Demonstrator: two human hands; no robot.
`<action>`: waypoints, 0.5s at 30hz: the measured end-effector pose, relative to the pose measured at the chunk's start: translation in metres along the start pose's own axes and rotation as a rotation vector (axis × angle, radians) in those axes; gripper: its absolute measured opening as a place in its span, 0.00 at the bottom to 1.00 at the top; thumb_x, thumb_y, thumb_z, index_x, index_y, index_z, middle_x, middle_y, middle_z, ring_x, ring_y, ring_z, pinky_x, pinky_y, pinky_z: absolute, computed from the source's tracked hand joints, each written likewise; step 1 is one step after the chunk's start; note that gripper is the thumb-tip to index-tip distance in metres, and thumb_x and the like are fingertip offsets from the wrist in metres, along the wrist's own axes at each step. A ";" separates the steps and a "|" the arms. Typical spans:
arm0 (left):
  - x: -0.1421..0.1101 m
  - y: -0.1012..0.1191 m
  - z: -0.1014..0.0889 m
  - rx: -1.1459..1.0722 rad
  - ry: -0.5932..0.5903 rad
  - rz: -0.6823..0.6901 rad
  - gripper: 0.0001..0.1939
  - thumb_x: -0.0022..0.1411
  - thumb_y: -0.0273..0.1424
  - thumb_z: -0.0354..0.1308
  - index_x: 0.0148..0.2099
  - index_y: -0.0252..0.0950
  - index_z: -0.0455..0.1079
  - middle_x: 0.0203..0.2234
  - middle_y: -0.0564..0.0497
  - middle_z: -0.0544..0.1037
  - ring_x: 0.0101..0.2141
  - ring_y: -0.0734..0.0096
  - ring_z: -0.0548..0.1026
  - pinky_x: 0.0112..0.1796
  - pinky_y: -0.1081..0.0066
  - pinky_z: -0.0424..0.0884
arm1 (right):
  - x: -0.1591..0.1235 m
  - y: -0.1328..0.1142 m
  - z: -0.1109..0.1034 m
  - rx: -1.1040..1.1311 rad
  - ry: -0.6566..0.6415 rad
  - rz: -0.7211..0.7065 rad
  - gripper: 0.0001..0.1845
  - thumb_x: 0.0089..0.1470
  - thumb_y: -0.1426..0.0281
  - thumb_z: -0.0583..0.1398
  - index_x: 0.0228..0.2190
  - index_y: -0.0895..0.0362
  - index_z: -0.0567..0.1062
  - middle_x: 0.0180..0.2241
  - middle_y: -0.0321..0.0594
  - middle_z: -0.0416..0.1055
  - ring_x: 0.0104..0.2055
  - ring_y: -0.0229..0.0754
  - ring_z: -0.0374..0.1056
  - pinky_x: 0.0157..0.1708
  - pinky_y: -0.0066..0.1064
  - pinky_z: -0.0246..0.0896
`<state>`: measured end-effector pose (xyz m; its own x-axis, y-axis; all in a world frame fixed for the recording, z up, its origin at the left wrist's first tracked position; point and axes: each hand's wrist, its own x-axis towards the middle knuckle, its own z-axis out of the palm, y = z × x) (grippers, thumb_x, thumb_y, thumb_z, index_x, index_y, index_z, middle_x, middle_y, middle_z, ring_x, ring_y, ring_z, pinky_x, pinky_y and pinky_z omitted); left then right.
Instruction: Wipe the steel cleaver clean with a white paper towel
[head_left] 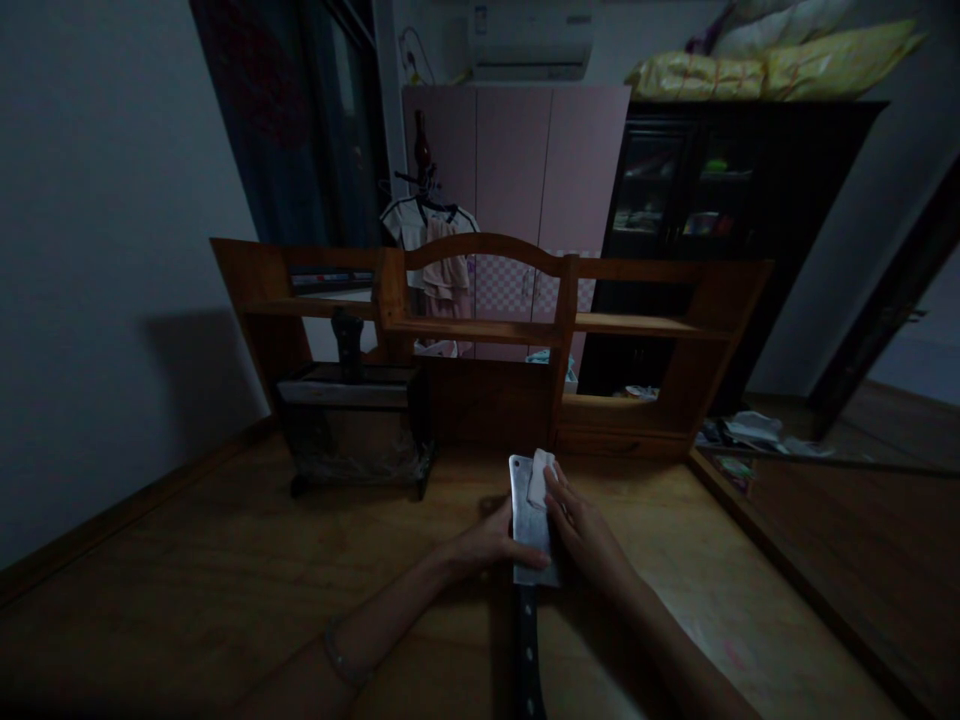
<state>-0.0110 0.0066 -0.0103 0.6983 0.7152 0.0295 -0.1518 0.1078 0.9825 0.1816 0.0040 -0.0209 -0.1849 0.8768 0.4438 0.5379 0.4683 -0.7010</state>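
A cleaver (531, 545) with a broad metal blade and a black riveted handle points away from me, its handle toward the near edge of the view. My left hand (496, 540) grips the blade from the left, thumb lying across its face and the other fingers out of sight behind it. In my right hand (576, 520) is a folded white cloth (539, 480), pressed on the upper right part of the blade. To the left, a dark knife block (352, 425) stands on the table with a black-handled knife (347, 345) upright in it.
A wooden shelf unit (480, 330) runs along the back of the wooden table (225, 570). The white wall (112, 250) borders the left side. A raised wooden edge (780, 570) lies at the right. Pink and black cabinets stand farther back.
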 end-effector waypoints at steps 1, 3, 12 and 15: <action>0.000 -0.001 0.000 -0.003 0.000 -0.001 0.45 0.43 0.26 0.71 0.61 0.38 0.55 0.45 0.46 0.75 0.45 0.57 0.74 0.44 0.61 0.70 | 0.000 0.000 0.000 0.042 0.030 0.022 0.28 0.60 0.57 0.52 0.60 0.51 0.62 0.63 0.42 0.54 0.65 0.52 0.51 0.62 0.49 0.47; 0.000 -0.001 0.000 -0.001 0.009 -0.010 0.44 0.42 0.26 0.71 0.60 0.37 0.56 0.46 0.45 0.74 0.46 0.56 0.73 0.45 0.60 0.69 | 0.001 -0.003 0.000 0.194 0.087 0.108 0.29 0.58 0.56 0.55 0.57 0.54 0.66 0.59 0.45 0.62 0.61 0.54 0.58 0.59 0.50 0.53; -0.003 0.005 0.003 -0.008 0.014 -0.033 0.44 0.43 0.27 0.71 0.61 0.37 0.55 0.45 0.45 0.75 0.46 0.57 0.73 0.46 0.61 0.69 | 0.003 -0.018 -0.006 0.896 0.061 0.469 0.25 0.47 0.58 0.64 0.44 0.59 0.76 0.38 0.47 0.79 0.33 0.51 0.75 0.32 0.37 0.69; -0.004 0.004 0.003 -0.011 0.017 -0.044 0.45 0.43 0.27 0.71 0.61 0.37 0.55 0.46 0.45 0.74 0.46 0.57 0.73 0.45 0.61 0.69 | 0.004 -0.018 -0.010 0.811 0.078 0.410 0.26 0.54 0.51 0.56 0.42 0.59 0.78 0.36 0.47 0.79 0.32 0.51 0.75 0.30 0.38 0.70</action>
<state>-0.0117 0.0020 -0.0062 0.6925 0.7212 -0.0172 -0.1291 0.1474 0.9806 0.1790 -0.0015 -0.0010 -0.0345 0.9954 0.0892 -0.1996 0.0805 -0.9766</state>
